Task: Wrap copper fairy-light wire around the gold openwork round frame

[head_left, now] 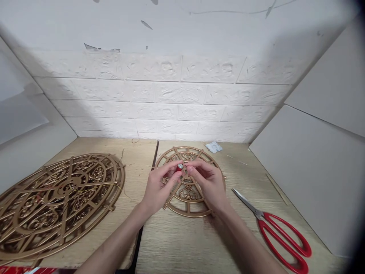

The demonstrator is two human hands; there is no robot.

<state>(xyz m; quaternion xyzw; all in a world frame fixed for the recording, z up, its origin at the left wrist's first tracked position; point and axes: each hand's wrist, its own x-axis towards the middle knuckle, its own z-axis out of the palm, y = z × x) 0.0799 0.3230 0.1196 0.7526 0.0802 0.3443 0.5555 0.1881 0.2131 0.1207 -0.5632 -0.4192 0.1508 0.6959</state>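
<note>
My left hand (164,184) is closed round a small red cylinder with a silver end (180,166), the end facing up toward me. It is too small to tell its kind. Close beside it, my right hand (207,180) pinches thumb and forefinger together near the cylinder; what lies between those fingertips is hidden. Both hands are above a round gold openwork frame (187,209) with scroll patterns, which lies flat on the table and is partly covered by them.
Several similar gold frames (65,190) are stacked at left, with loose thread on them. Large scissors with red handles (261,215) lie at right. A small foil packet (213,147) and thin needle-like pieces (237,160) lie near the back. White panels and a brick-patterned wall (176,93) enclose the table.
</note>
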